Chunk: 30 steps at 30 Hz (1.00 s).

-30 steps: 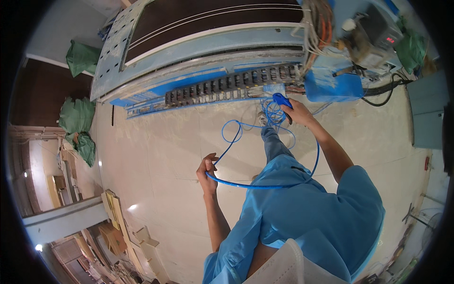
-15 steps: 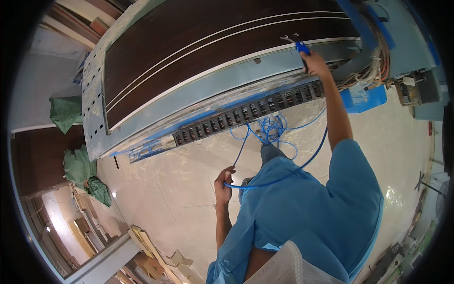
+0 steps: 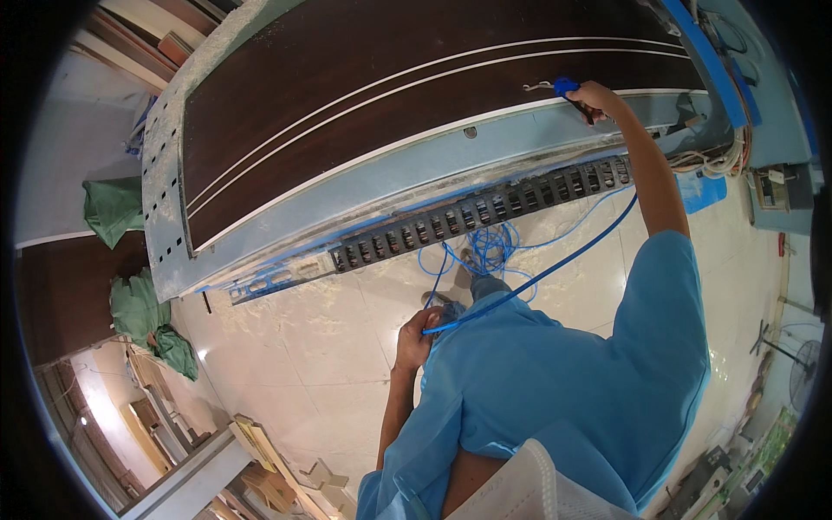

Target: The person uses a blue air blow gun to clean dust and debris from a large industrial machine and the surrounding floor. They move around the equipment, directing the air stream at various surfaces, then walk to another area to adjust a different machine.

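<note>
Near the front right part of a dark brown panel with two white stripes [image 3: 364, 87], my right hand [image 3: 600, 100] grips a blue air blow gun [image 3: 566, 87]. Its thin metal nozzle points left over the panel. A blue air hose [image 3: 563, 282] sweeps from the right side across my body to my left hand [image 3: 413, 338], which is closed around it at waist height. From there the hose drops to a loose tangle on the floor by my shoes. The panel lies on a light blue, dusty machine bed [image 3: 381, 178].
A black slotted cable duct [image 3: 485, 210] runs along the bed's front edge. Bundled cables [image 3: 719, 160] hang at the right. Green cloth bags [image 3: 139, 303] stand at the left, by another brown board. Pale dust covers parts of the tiled floor [image 3: 295, 347]. A fan [image 3: 804, 364] is at the far right.
My right hand has moved right and slightly nearer with the blow gun, which has turned more level. The hose now runs straighter between my hands. The view has shifted a little.
</note>
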Available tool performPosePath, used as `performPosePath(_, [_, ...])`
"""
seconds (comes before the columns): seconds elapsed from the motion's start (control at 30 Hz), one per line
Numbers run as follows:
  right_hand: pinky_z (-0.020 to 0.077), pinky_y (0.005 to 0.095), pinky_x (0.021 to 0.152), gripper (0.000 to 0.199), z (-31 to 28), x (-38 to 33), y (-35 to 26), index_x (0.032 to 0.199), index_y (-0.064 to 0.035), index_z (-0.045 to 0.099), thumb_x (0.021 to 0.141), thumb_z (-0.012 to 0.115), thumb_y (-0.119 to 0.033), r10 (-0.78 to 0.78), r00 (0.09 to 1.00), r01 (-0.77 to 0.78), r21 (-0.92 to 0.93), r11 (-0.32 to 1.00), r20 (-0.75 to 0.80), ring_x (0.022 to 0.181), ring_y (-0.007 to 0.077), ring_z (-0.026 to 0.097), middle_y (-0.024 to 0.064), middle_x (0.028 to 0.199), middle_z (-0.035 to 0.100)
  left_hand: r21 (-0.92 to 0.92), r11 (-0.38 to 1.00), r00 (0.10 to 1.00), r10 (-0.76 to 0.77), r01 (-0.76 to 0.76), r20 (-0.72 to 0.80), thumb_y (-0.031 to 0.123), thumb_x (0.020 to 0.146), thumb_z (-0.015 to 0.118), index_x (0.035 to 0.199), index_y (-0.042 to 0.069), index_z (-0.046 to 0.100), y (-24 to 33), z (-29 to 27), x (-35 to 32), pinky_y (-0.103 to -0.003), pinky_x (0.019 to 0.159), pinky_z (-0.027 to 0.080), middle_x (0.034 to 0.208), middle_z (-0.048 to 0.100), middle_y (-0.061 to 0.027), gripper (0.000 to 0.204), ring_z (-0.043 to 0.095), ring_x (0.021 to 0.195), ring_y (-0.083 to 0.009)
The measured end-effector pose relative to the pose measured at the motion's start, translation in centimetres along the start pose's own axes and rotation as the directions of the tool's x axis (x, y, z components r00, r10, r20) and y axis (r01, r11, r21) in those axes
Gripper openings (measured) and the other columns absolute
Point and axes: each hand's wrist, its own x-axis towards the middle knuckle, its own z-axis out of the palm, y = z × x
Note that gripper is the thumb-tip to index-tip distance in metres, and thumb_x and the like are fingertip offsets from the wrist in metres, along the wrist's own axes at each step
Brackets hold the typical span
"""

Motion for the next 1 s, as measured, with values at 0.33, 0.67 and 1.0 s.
performPosePath(0.33, [0.0369,0.0330,0.043,0.039,-1.9,3.5,-0.1,0.072,-0.0130,0.060,0.091,0.064,-0.047,-0.028,0.999,0.026,0.065,0.998,0.030,0.042,0.0161,0.049,0.0039,0.056,0.054,0.098,0.995,1.000,-0.021,0.019,0.016,0.024,0.097,0.058,0.120,0.008,0.066,-0.4,0.7,-0.7,-0.042,0.091,0.053,0.116,0.071,-0.0143,0.029,0.069,0.104,-0.0330])
performPosePath(0.67, [0.0340,0.0341,0.039,0.043,-2.6,5.3,-1.0,0.069,-0.0130,0.050,0.086,0.068,-0.048,0.040,0.979,-0.050,0.043,0.998,0.202,0.039,0.0170,0.047,0.0021,0.049,0.047,0.166,0.985,0.998,-0.047,0.041,0.034,0.030,0.098,0.059,0.117,0.011,0.066,-0.1,2.1,-1.1,-0.045,0.083,0.053,0.114,0.070,-0.0112,0.028,0.068,0.101,-0.0339])
performPosePath(1.0, [0.0357,0.0280,0.032,0.046,-7.8,4.1,1.2,0.085,-0.0063,0.061,0.093,0.061,-0.052,0.086,0.996,-0.088,0.149,0.985,0.019,0.038,0.0171,0.053,0.0075,0.053,0.054,0.146,0.987,0.998,-0.060,0.062,-0.020,0.026,0.094,0.063,0.119,0.012,0.066,-1.7,-0.1,-2.6,-0.044,0.084,0.053,0.115,0.070,-0.0099,0.029,0.068,0.103,-0.0328])
